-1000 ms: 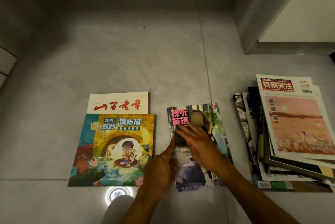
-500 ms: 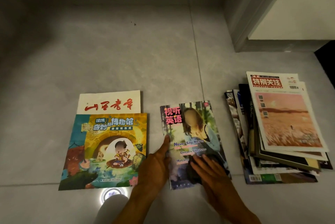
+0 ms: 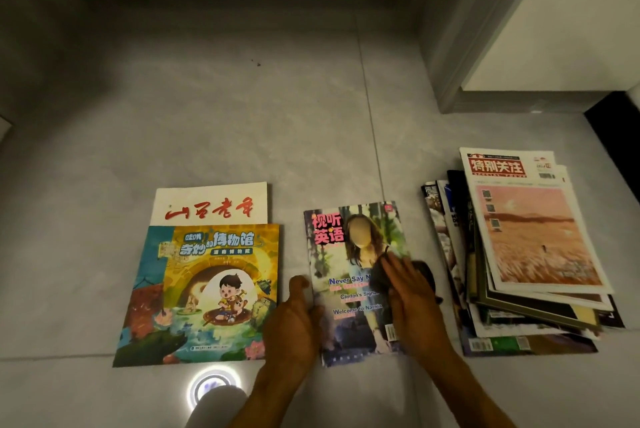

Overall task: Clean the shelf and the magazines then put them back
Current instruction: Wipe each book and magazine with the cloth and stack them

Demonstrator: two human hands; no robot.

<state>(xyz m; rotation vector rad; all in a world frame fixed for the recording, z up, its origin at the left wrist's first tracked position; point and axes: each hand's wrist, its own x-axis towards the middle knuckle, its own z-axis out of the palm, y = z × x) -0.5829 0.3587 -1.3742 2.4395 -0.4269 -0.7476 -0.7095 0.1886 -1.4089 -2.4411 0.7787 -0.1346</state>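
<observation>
Two hands work low in the frame's centre: left hand (image 3: 294, 320) steadies the English magazine (image 3: 349, 289) on the floor, right hand (image 3: 412, 303) presses a dark cloth (image 3: 424, 271) flat. Thin, glossy, floppy; probably best lifted by its spine. Unwiped stack (image 3: 519, 254) lies right.

Both bare forearms reach in from six o'clock. The left hand (image 3: 294, 320) lies palm down, thumb tip toward twelve o'clock, fingers (image 3: 317, 315) loosely bent. The right hand (image 3: 412, 306) lies flat, palm down, its straight fingers (image 3: 394, 266) spread and pointing toward eleven o'clock.
</observation>
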